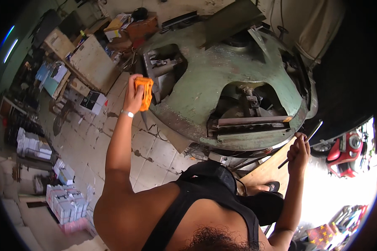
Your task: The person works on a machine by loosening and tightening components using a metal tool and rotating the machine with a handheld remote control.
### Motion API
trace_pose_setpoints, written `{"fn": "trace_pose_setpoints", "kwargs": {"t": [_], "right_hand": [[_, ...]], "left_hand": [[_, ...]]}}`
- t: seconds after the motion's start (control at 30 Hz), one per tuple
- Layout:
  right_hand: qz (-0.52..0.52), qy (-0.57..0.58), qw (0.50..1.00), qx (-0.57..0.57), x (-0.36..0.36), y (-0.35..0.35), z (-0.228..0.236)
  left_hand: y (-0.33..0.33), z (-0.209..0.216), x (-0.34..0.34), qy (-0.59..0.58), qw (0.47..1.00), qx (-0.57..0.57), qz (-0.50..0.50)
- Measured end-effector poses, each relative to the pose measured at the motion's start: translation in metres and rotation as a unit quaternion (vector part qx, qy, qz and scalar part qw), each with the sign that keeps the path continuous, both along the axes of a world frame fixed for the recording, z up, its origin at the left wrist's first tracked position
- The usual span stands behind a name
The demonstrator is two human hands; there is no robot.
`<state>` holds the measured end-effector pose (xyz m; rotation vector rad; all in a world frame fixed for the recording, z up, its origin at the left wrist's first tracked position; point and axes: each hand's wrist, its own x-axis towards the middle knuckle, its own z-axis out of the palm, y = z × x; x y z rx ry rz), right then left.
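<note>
My left hand [133,95] grips a bulky orange tool [144,93] beside the left edge of a large round green machine [188,90]. A dark tapered piece [144,120] points down below the tool; its exact kind is unclear. My right hand [298,155], at the machine's front right edge, is closed around a thin rod [313,131]. The rod slants, its upper end shiny and its lower end dark. Between my hands, a machine opening shows a metal clamp-like part [250,100] and a long flat bar [253,121] across its front.
A dark sheet [232,23] lies over the machine's far side. Worn cabinets [94,62] stand at far left, and bundled stacks of paper [67,203] at lower left. A red motorbike [345,152] is at right, near bright light. A wooden board [276,165] lies by my sandaled foot [273,186].
</note>
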<state>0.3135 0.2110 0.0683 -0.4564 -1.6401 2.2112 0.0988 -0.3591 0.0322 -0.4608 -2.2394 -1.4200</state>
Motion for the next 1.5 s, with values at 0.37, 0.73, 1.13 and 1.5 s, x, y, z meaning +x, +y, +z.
{"fn": "trace_pose_setpoints", "kwargs": {"t": [0.37,0.73,1.13,1.5], "right_hand": [[0.071,-0.011,0.996,-0.054,-0.016,0.002,-0.011],[0.106,-0.014,0.993,-0.043,-0.034,-0.016,-0.003],[0.065,-0.027,0.997,-0.037,-0.042,-0.024,-0.008],[0.074,-0.027,0.997,-0.004,-0.029,-0.013,-0.004]], "left_hand": [[-0.067,-0.248,0.214,-0.435,0.893,-0.005,0.113],[-0.032,-0.338,0.343,-0.739,0.661,-0.130,0.011],[-0.041,-0.317,0.270,-0.648,0.744,-0.140,0.086],[-0.006,-0.308,0.299,-0.671,0.728,-0.121,0.068]]}}
